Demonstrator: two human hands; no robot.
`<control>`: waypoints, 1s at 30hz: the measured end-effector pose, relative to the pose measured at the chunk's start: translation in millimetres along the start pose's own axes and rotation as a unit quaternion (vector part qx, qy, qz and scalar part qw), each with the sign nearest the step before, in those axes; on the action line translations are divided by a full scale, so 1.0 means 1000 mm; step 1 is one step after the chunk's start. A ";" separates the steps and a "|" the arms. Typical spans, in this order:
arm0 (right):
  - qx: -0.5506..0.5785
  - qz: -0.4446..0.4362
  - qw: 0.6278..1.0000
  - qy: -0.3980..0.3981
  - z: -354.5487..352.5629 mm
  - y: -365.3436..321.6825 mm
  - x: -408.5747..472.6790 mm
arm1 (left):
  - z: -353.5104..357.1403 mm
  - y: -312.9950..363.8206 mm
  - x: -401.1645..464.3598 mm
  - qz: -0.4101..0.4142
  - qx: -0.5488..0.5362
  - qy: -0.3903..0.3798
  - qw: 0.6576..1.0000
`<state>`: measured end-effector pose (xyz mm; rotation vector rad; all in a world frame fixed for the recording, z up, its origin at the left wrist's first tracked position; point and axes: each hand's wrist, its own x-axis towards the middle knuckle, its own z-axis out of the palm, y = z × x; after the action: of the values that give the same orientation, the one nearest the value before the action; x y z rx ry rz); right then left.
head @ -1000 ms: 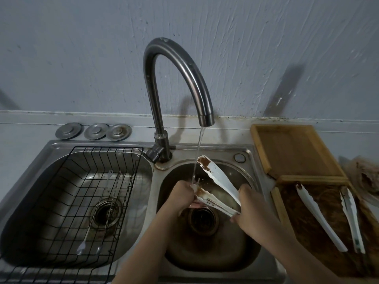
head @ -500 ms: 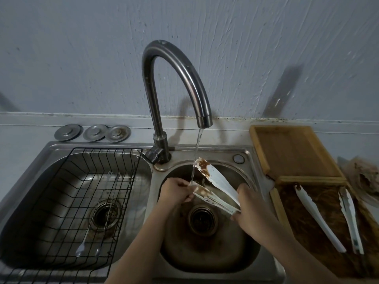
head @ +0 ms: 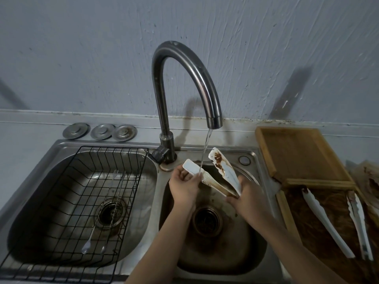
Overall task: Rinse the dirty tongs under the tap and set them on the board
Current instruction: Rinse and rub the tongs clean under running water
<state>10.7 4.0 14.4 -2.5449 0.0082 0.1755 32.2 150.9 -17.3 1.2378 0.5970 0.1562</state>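
Now I've turned the tongs [head: 225, 173] so my left hand [head: 183, 184] pinches the rinsed arm under the tap [head: 184, 78], right hand [head: 249, 198] gripping the hinge; the other arm stays dirty

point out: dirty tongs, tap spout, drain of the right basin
dirty tongs [head: 224, 171], head view, on the stained upper arm.
tap spout [head: 215, 121], head view, on the outlet end.
right basin drain [head: 207, 221], head view, on the strainer.
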 end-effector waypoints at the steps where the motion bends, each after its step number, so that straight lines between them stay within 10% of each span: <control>1: 0.005 0.001 1.000 0.001 0.000 0.000 0.000 | 0.000 -0.002 0.002 0.002 0.002 -0.009 1.000; 21: -0.013 0.024 1.000 -0.015 0.007 -0.007 0.002 | -0.004 -0.019 -0.009 -0.023 0.134 -0.121 0.983; 30: 0.016 0.034 0.999 -0.017 0.004 -0.009 -0.006 | -0.003 -0.013 -0.001 -0.099 0.041 -0.049 0.993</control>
<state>5.0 14.0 16.7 -2.5100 0.0831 0.2422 27.4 148.8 -29.3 1.2502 0.6413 -0.0969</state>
